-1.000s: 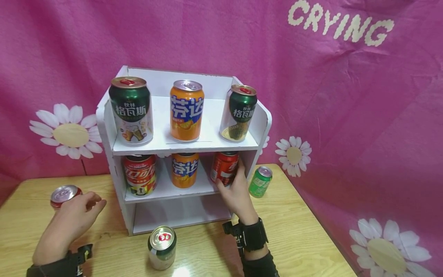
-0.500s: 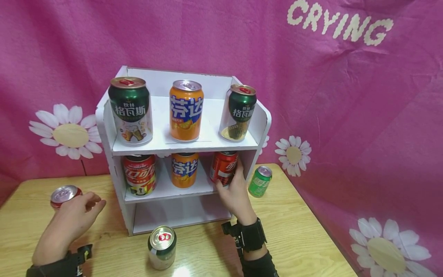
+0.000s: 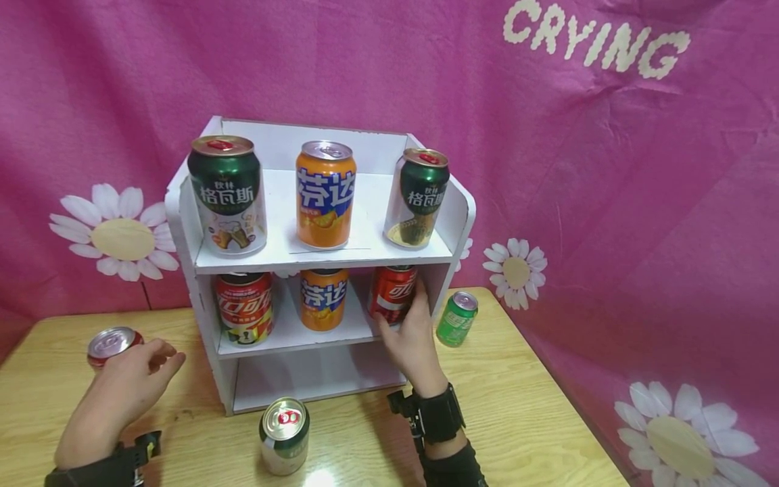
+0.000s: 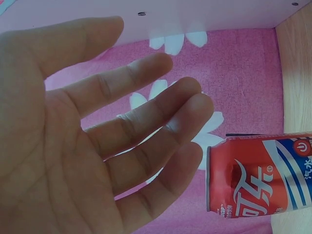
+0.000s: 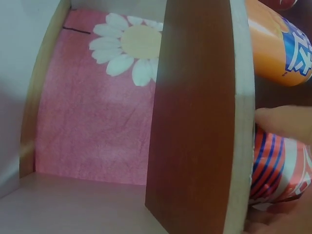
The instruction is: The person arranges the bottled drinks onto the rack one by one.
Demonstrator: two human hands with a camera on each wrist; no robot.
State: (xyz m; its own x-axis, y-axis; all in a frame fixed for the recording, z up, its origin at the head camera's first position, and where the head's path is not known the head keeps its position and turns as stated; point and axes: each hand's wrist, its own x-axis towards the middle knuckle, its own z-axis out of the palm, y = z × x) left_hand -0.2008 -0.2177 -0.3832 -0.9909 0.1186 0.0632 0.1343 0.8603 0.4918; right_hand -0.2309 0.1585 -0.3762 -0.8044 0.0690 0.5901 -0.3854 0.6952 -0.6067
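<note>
On the shelf rack's (image 3: 402,260) middle level, at the right end, stands a red cola can (image 3: 389,295). My right hand (image 3: 415,348) grips it, thumb at its lower left and fingers along its right side. In the right wrist view a board edge hides part of this can (image 5: 275,168). My left hand (image 3: 130,379) hovers over the table at the left, fingers loosely bent with nothing in them. Just beyond its fingertips, the left wrist view shows another red cola can (image 4: 253,180), apart from the hand.
Two green-and-white kvass cans (image 3: 225,196) flank an orange soda can (image 3: 325,196) on top. The middle level also bears a red can (image 3: 245,308) and an orange can (image 3: 323,301). A kvass can (image 3: 284,436) stands in front; a green can (image 3: 456,319) stands right.
The cola can in my right hand has turned in place, its white lettering swinging toward the front. My right hand has shifted slightly; the left has stayed put.
</note>
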